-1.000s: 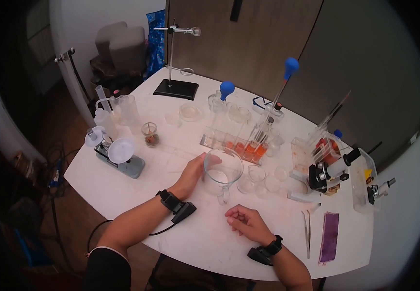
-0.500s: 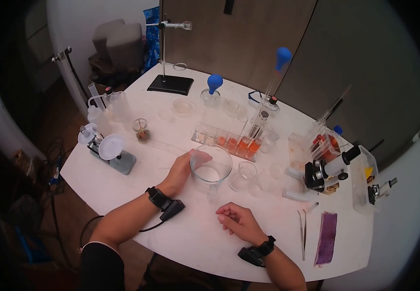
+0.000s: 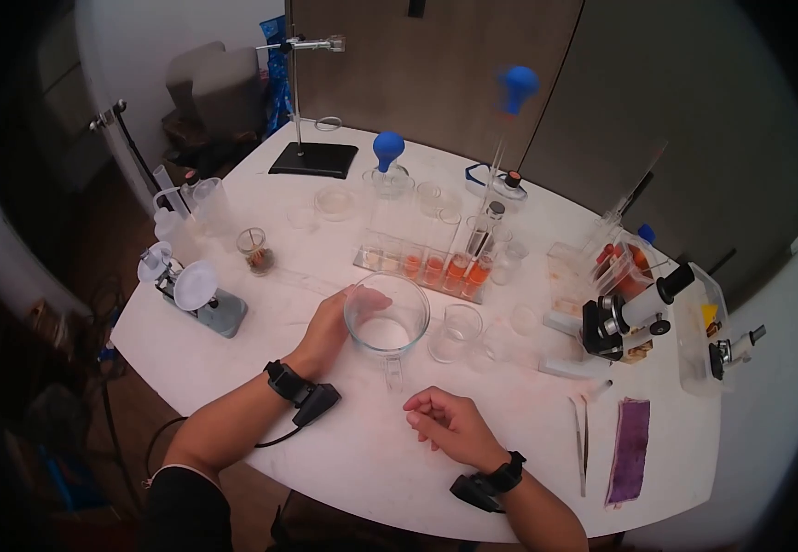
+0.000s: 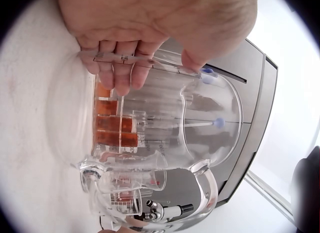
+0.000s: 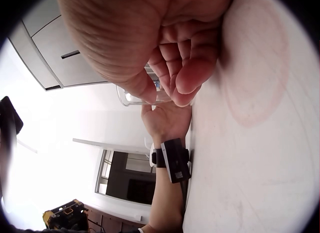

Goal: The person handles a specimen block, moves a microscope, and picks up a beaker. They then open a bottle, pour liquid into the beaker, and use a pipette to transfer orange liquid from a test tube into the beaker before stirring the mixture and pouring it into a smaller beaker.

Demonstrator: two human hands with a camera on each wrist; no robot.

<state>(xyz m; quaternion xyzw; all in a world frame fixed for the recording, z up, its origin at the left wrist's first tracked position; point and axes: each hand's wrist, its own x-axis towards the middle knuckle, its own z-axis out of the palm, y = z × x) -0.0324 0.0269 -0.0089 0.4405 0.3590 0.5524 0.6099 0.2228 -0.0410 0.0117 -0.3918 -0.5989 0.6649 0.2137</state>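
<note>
A clear glass jug with a handle (image 3: 393,368) stands upright on the white table, its handle toward the person. My left hand (image 3: 323,333) holds it from the left side. In the left wrist view, the fingers (image 4: 122,75) wrap along the jug's wall and show through the glass, with the thumb near the rim. My right hand (image 3: 450,425) rests on the table in front of the jug, loosely curled and holding nothing. A beaker (image 3: 455,333) stands just right of the jug. Behind it, a clear rack (image 3: 369,258) holds tubes, several with orange liquid.
A small balance (image 3: 219,315) and a glass jar (image 3: 255,255) stand on the left. A black-based stand (image 3: 312,160) is at the back. On the right are a microscope (image 3: 634,317), tweezers (image 3: 581,451) and a purple cloth (image 3: 630,453). A blue-bulbed pipette (image 3: 519,89) rises behind the rack.
The head view has shifted, so the table's things appear farther left. My left hand stays round the jug, and my right hand keeps its loose curl on the table.
</note>
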